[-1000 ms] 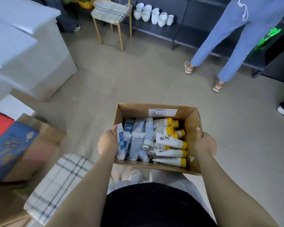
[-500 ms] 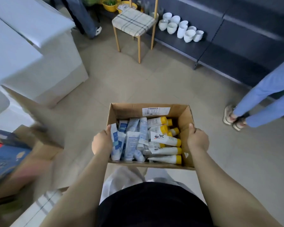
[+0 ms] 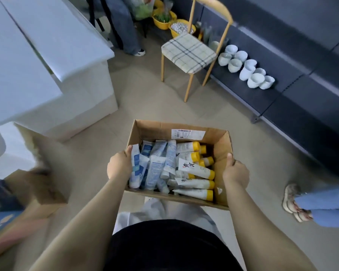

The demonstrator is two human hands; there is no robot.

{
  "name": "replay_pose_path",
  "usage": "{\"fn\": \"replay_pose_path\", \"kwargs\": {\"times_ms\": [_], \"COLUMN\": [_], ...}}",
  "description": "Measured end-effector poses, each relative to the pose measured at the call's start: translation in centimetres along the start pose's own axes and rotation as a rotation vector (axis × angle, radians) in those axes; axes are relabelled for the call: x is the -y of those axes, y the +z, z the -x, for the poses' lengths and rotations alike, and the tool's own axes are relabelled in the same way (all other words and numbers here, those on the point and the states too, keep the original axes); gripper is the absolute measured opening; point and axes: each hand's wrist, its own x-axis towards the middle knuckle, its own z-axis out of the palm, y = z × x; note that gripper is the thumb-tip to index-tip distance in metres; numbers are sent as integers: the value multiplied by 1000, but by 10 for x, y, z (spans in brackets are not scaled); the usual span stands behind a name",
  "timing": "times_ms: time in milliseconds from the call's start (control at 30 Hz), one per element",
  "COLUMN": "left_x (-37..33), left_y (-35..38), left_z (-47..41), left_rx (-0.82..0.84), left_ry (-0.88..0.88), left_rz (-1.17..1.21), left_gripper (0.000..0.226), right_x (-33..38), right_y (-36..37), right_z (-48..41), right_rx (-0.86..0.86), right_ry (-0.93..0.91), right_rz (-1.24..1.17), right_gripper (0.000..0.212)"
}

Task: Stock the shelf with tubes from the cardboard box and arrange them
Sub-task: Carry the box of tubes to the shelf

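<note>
1. A wooden chair [image 3: 188, 52] with a checked seat is standing on the floor ahead, between the carried box and the far end of the dark shelf [image 3: 282, 98].
2. A row of white cups [image 3: 247, 70] is sitting on the shelf's lowest board, just beside the chair.
3. A white counter [image 3: 47, 65] is filling the left side, and a blurred brown carton [image 3: 37, 184] is lying below it.
4. A person in jeans [image 3: 123, 30] is standing behind the chair near two yellow bowls [image 3: 162, 21]. One bowl is holding something green and the other pale bits, both too blurred to name.
5. Another person in light blue trousers [image 3: 331, 204] and sandals is standing at the right, near the shelf's closer end.
6. The cardboard box [image 3: 155, 132] is being carried open-topped in front of the wearer's body, above the floor and well apart from the shelf. A white label is showing on its far wall.
7. The left hand [image 3: 119, 166] is gripping the box's left wall, its thumb lying over the rim against a tube.
8. The right hand [image 3: 235, 173] is clasping the right wall, thumb pointing up along it.
9. Blue-and-white tubes [image 3: 155, 167] are lying piled in the box's left half.
10. White tubes with yellow caps [image 3: 196, 170] are lying stacked in the right half, caps pointing right.
</note>
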Motion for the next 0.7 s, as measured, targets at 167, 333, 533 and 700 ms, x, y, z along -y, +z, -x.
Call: {"fn": "replay_pose_path", "kwargs": {"times_ms": [167, 333, 533, 700], "left_x": [-61, -123, -209, -262], "left_y": [-27, -30, -36, -42], "left_z": [-83, -175, -276, -343], "left_rx": [-28, -11, -6, -33], "left_ry": [52, 46, 11, -27], "left_rz": [-18, -61, -47, -15], "left_gripper": [62, 65, 61, 65], "right_x": [74, 149, 243, 318], "right_y": [9, 33, 51, 51], "right_z": [-52, -133, -246, -311], "right_rx": [-8, 12, 106, 77], "right_ry": [-17, 7, 62, 44], "right_rz": [-29, -22, -40, -56], "right_gripper": [59, 60, 60, 58]}}
